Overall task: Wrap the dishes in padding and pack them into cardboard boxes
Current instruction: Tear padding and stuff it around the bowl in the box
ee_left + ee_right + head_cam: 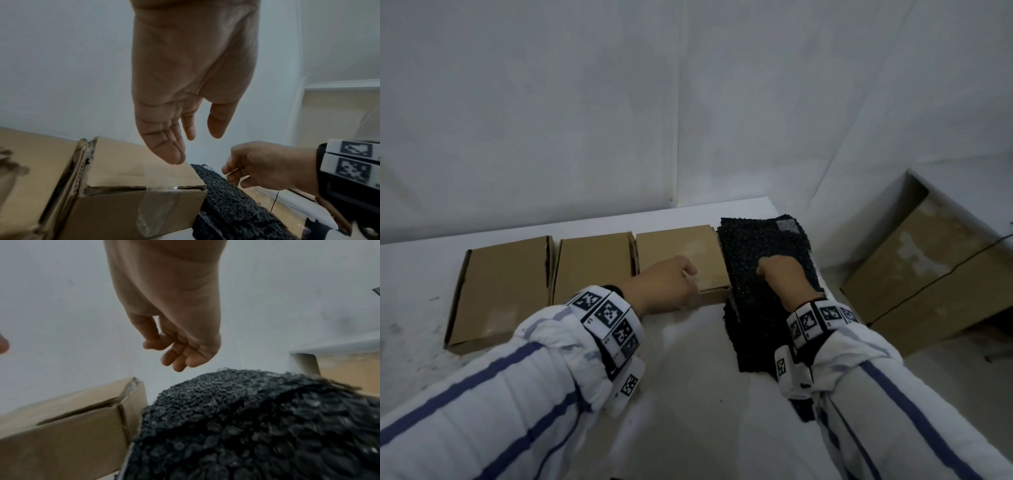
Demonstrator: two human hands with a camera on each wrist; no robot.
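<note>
Wall: a plain pale wall (619, 102) rises behind the bench and fills the upper half of the head view.
Bench: a white bench (688, 377) carries the boxes and the padding; both sleeved forearms reach across it.
Large carton: a big taped cardboard carton (935, 274) stands off the bench's right edge, lower than the benchtop, with a thin dark cable across its top.
Black bubble wrap: a stack of black bubble wrap sheets (760, 274) lies at the bench's right end, its left edge touching the right-hand box; the near end droops toward the person. A clear tape patch shows at its far corner.
Closed boxes: three flat cardboard boxes lie in a row, lids shut: the left box (500, 291), the middle box (594, 267) and the right box (678, 253), each just beside its neighbour.
Box tape: in the left wrist view clear tape (156, 204) runs over the right box's near edge and down its front.
Left hand: the left hand (664, 287) hovers over the right box's near right corner, palm down, fingers nearly straight and loose, gripping nothing; the fingertips (174, 155) are close above the lid, and contact cannot be judged.
Right hand: the right hand (784, 277) sits above the bubble wrap with fingers curled inward; no sheet is visibly pinched, so its hold cannot be told.
Wrist bands: both wrists wear white bands (609, 325) printed with black square markers.
</note>
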